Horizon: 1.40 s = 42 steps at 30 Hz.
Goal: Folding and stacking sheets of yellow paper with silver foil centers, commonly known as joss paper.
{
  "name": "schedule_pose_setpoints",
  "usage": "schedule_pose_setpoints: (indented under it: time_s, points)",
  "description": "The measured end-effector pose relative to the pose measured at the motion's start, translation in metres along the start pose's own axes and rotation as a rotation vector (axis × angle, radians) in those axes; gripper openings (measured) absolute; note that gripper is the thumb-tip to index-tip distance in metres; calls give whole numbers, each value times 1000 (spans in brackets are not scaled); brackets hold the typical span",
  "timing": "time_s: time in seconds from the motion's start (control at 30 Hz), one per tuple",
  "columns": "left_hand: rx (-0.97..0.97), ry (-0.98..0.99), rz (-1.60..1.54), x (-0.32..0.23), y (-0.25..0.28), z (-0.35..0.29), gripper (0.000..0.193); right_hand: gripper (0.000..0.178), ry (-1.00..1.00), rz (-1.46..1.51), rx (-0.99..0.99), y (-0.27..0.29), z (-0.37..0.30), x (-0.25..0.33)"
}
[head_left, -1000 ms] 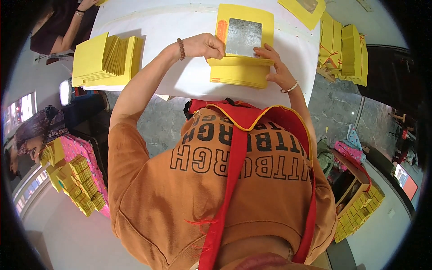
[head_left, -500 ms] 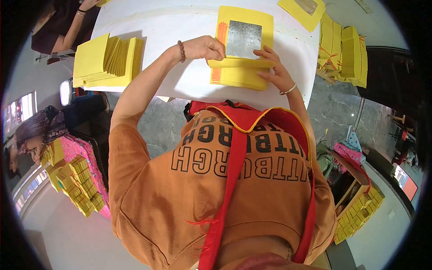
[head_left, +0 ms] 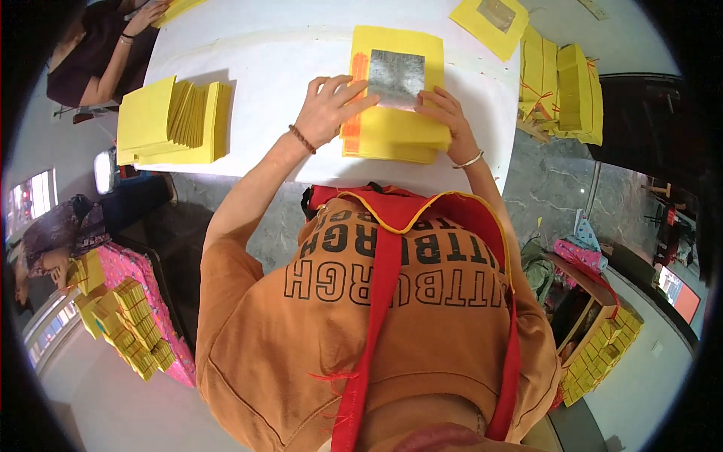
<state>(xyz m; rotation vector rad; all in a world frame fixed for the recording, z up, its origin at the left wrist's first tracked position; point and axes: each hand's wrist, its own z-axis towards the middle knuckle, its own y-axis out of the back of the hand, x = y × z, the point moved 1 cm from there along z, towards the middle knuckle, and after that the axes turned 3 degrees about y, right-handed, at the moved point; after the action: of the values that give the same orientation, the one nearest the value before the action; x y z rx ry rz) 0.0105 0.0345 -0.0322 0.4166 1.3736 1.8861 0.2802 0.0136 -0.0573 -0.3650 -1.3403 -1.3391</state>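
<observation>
A stack of yellow paper sheets (head_left: 395, 145) lies on the white table in front of me. Its top sheet carries a silver foil square (head_left: 397, 75) and a red-orange printed strip down the left side. My left hand (head_left: 329, 111) is open, fingers spread, with fingertips at the foil's left edge and over the red strip. On the other side my right hand (head_left: 449, 124) rests its outstretched fingers on the sheet by the foil's lower right corner; its thumb is hidden. The sheet's near right corner lifts slightly beside this hand.
A fanned yellow paper stack (head_left: 175, 120) stands to the left on the white table (head_left: 263, 90). Another foil-marked yellow sheet (head_left: 493, 26) lies at far right, near tied yellow bundles (head_left: 553, 90). At far left another person's arm (head_left: 120, 64) reaches yellow paper. More bundles (head_left: 135, 324) lie on pink cloth.
The rolled near part of the top sheet now lies mostly flat. My left hand has opened from a fist and moved onto the sheet; my right hand has shifted slightly in the view.
</observation>
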Motion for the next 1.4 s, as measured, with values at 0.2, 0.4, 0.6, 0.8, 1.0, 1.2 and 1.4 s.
schedule_pose_setpoints:
  time_s: [0.2, 0.4, 0.6, 0.8, 1.0, 1.2, 1.4]
  points:
    - [-65, -96, 32, -18, 17, -15, 45, 33, 205, -778, 73, 5, 0, 43]
    - [90, -43, -235, -18, 21, -23, 32, 31, 176, -310, 122, -1, -8, 48]
    - [224, 611, -586, -6, 1, -4, 29, 30, -527, -7, 40, 4, 11, 38]
    - [63, 876, -934, 8, -35, 2, 35, 48, -495, 151, -400, -10, 26, 37]
    - [249, 1044, -962, 13, -33, 15, 31, 36, -601, 12, -342, -9, 26, 29]
    - [252, 1094, -1067, 14, -34, 16, 30, 30, -489, -31, -523, -20, 27, 15]
    - [142, 1017, -899, 16, -41, 12, 34, 30, -537, -120, -500, -18, 32, 18]
